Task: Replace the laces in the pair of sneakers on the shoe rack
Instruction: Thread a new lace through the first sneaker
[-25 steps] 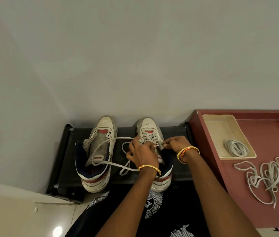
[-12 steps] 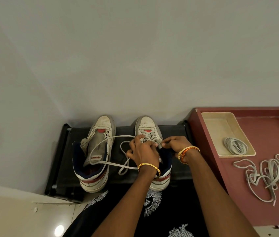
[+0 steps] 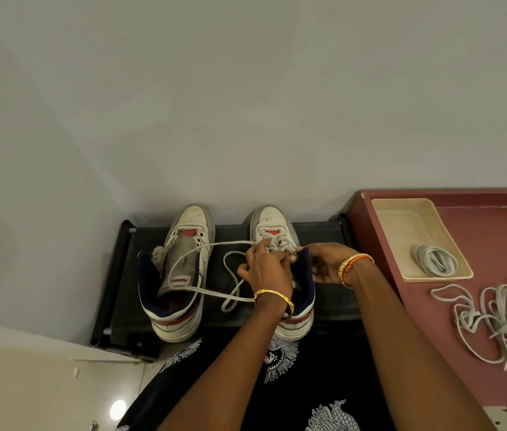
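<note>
A plain grey wall point(image 3: 246, 104) meets a glossy beige floor point(image 3: 28, 393) beside a maroon table point(image 3: 463, 353).

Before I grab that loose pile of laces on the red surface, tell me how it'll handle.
Probably floppy: the loose laces lie in limp, overlapping loops. Likely to lift as a tangle, since strands cross. Seemingly light, flat cord.

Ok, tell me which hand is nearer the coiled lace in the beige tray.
Right. The right hand works at the right sneaker, on the side toward the beige tray holding the coiled lace. The left hand lies beyond it, farther from the tray.
</note>
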A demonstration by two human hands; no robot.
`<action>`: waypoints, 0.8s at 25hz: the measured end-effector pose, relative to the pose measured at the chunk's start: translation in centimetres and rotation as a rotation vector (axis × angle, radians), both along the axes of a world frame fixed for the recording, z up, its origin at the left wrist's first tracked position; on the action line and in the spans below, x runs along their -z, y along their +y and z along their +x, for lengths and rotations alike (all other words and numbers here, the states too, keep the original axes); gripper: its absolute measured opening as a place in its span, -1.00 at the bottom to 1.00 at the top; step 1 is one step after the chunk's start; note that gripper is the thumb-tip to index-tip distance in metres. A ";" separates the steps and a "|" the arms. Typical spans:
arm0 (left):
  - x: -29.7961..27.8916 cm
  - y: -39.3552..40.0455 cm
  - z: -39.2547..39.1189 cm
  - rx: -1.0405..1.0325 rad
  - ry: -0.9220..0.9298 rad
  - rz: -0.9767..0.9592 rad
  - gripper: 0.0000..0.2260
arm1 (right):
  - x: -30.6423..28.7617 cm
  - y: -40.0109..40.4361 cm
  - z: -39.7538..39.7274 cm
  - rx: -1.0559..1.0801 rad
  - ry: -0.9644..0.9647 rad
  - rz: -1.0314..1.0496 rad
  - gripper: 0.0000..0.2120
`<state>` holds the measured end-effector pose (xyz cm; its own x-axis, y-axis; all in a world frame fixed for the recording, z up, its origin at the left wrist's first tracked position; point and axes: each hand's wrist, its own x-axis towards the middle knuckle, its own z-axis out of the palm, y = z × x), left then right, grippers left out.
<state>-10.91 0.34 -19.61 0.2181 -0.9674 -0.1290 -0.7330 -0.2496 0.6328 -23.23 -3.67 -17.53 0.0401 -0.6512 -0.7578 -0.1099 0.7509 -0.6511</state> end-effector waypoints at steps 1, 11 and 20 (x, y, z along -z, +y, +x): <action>-0.1 0.3 0.0 0.022 -0.028 0.001 -0.80 | 0.1 0.0 0.0 -0.010 0.004 -0.027 -0.92; -1.3 5.5 -0.1 0.510 -0.307 -0.007 -0.64 | -6.0 1.1 0.8 0.200 0.301 -0.860 -0.80; -1.4 4.9 -0.1 0.553 -0.282 0.033 -0.60 | -20.2 4.4 1.9 0.169 0.187 -1.470 -0.78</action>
